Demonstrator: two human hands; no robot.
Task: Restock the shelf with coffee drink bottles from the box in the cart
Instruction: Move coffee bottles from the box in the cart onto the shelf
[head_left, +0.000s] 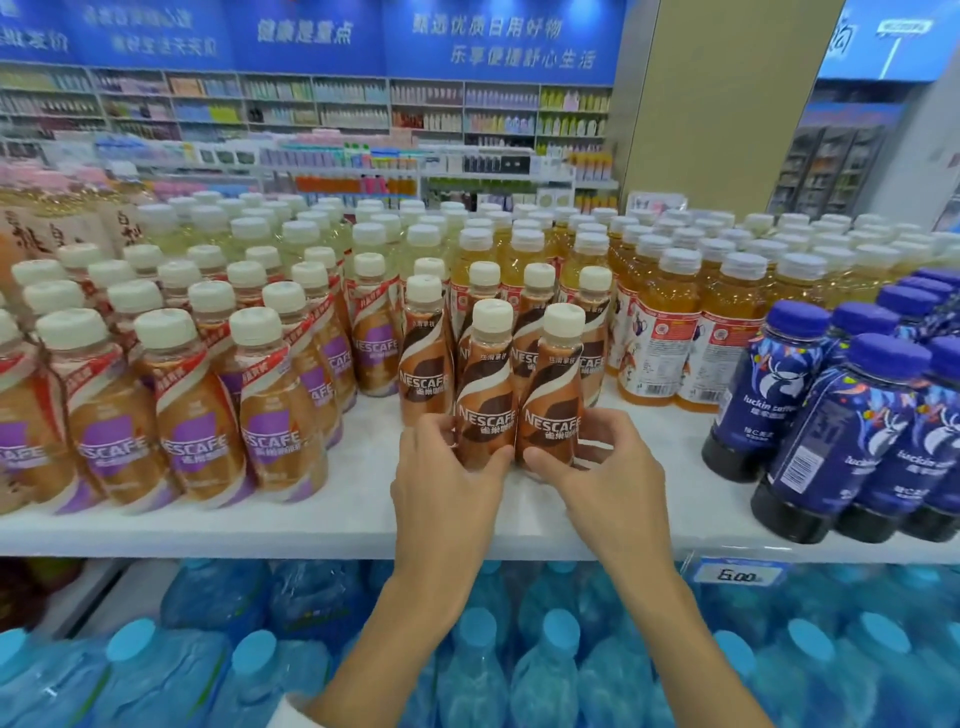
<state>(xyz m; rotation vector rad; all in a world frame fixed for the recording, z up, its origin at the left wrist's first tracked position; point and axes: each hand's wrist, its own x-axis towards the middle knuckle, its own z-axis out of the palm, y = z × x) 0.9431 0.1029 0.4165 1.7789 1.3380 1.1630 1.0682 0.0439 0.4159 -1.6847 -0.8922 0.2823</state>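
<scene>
Bottles of brown-swirl coffee drink (426, 358) are counted on the white shelf (358, 530): six at least, two in front and four behind. The left front bottle (485, 395) is gripped near its base by the left hand (447, 473), the right front bottle (553, 410) by the right hand (602, 462). Fingers are curled round both, which stand upright and touching.

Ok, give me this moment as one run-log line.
step: placing | left hand: grips left brown bottle | right hand: grips right brown bottle | bottles: upright, side by side, ahead of brown row | surface: shelf
</scene>
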